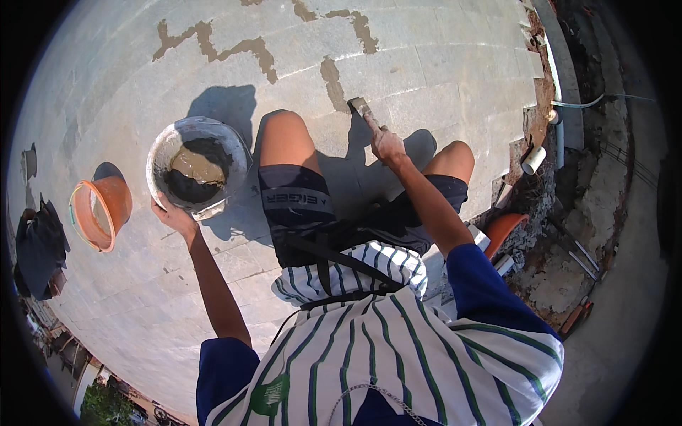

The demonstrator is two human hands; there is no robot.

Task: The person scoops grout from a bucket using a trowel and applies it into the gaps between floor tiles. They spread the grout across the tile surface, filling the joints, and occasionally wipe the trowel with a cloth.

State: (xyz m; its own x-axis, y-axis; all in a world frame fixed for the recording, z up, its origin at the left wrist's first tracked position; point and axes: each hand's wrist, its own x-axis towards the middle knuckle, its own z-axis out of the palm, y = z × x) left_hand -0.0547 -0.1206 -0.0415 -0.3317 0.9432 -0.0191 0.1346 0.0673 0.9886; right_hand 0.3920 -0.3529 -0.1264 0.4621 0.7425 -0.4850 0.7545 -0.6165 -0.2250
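Note:
My left hand (174, 215) grips the near rim of a grey metal pan (161, 151) that holds dark wet mortar and rests on the paved stone floor. My right hand (387, 144) is stretched forward and shut on the handle of a small trowel (361, 108). The trowel's blade touches a mortar-filled joint (332, 82) between grey paving slabs. My bare knees sit between the pan and the trowel, and they cast dark shadows on the slabs.
An orange plastic bucket (99, 211) stands left of the pan. More brown filled joints (241, 48) run across the far slabs. At the right the paving ends at rubble, a white pipe (561, 92), a pipe offcut (533, 160) and an orange pan (503, 231). Dark cloth (39, 245) lies far left.

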